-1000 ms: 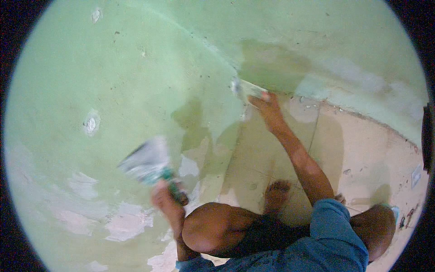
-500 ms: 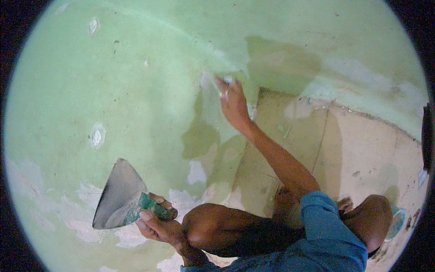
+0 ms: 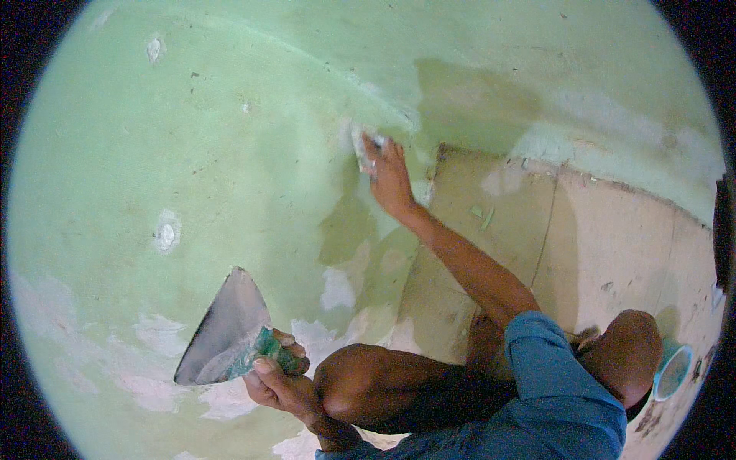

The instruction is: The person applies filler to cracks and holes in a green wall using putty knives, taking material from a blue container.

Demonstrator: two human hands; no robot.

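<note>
My left hand grips the green handle of a wide metal putty knife, its grey blade held flat and pointing up-left, close to the green wall. My right hand is stretched out and presses a small scraper, smeared with white filler, against the wall near the corner. I am squatting; my left knee is below the right arm, and the blue sleeve covers my right shoulder.
White filler patches dot the green wall, with larger ones low on the wall. A beige tiled floor lies to the right. A small teal bowl sits on the floor at the far right.
My right hand has moved left along the wall, from the floor corner onto the green wall. My left hand has lowered the wide putty knife and turned its blade flat.
</note>
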